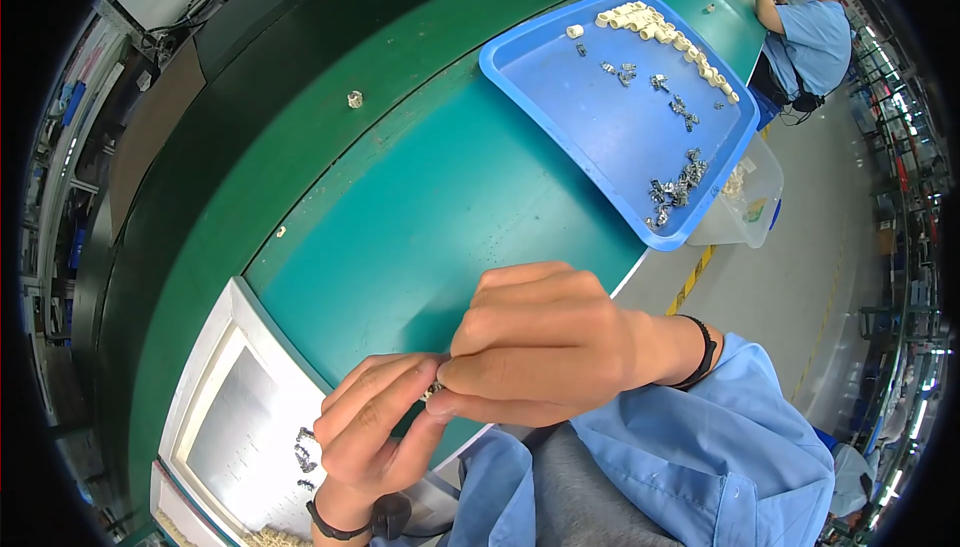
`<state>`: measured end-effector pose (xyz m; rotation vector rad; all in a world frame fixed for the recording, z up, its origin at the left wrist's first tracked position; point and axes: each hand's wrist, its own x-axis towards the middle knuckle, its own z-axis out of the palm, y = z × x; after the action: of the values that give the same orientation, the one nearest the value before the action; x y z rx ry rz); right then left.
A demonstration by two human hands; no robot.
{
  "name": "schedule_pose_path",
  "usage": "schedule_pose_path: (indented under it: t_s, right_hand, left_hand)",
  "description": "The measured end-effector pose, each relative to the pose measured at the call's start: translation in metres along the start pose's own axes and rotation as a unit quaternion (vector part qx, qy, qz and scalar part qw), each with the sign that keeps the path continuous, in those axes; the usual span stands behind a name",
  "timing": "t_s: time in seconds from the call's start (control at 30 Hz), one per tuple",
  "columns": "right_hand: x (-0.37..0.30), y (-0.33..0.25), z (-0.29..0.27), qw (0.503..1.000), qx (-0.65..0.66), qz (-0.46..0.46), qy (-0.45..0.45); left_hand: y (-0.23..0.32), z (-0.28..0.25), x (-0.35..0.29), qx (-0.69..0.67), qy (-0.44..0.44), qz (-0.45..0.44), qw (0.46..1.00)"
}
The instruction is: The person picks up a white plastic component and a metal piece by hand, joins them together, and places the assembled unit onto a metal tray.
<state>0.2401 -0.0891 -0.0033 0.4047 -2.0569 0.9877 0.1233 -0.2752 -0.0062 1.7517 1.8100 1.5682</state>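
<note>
My left hand (372, 430) and my right hand (545, 347) meet over the near edge of the green bench. Between their fingertips is a small metal part (432, 390), mostly covered, so its full shape cannot be made out. The left thumb and fingers pinch it from one side. From the other side, the right thumb and forefinger close on it, with the remaining right fingers curled. Beyond my hands lies a blue tray (590, 137). Small metal clips (680, 187) are scattered in it, and cream ceramic-looking sleeves (640, 19) line its far side.
A white framed tray (215, 397) at the lower left carries several dark metal clips (305, 452). One loose cream piece (355, 99) sits on the bench (400, 217). Below the blue tray stands a translucent bin (755, 192). Another person (810, 42) works at the far right.
</note>
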Motion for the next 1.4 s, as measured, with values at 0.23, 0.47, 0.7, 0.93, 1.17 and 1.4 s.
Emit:
schedule_pose_path:
  t_s: [0.23, 0.47, 0.7, 0.93, 1.17, 1.4]
  right_hand:
    - [-0.003, 0.003, 0.005, 0.999, -0.031, -0.015, 0.023]
    - [-0.002, 0.0, 0.005, 0.999, -0.034, -0.026, 0.006]
    - [-0.006, 0.005, 0.014, 0.989, -0.099, -0.084, 0.065]
    - [-0.005, 0.001, 0.015, 0.989, -0.091, -0.085, 0.079]
    - [-0.007, -0.003, 0.01, 0.992, -0.087, -0.061, 0.062]
    - [-0.004, -0.006, 0.004, 0.994, -0.091, -0.052, 0.025]
  left_hand:
    - [-0.002, 0.002, -0.001, -0.002, 0.007, -0.002, 1.0]
    - [-0.003, 0.002, -0.003, 0.004, 0.007, -0.004, 1.0]
    - [-0.007, 0.002, -0.008, -0.019, 0.03, -0.01, 0.999]
    - [-0.002, 0.003, -0.009, -0.02, 0.018, -0.008, 1.0]
    - [0.004, 0.001, -0.005, 0.003, 0.0, -0.003, 1.0]
    - [0.006, 0.001, -0.005, 0.008, 0.005, -0.004, 1.0]
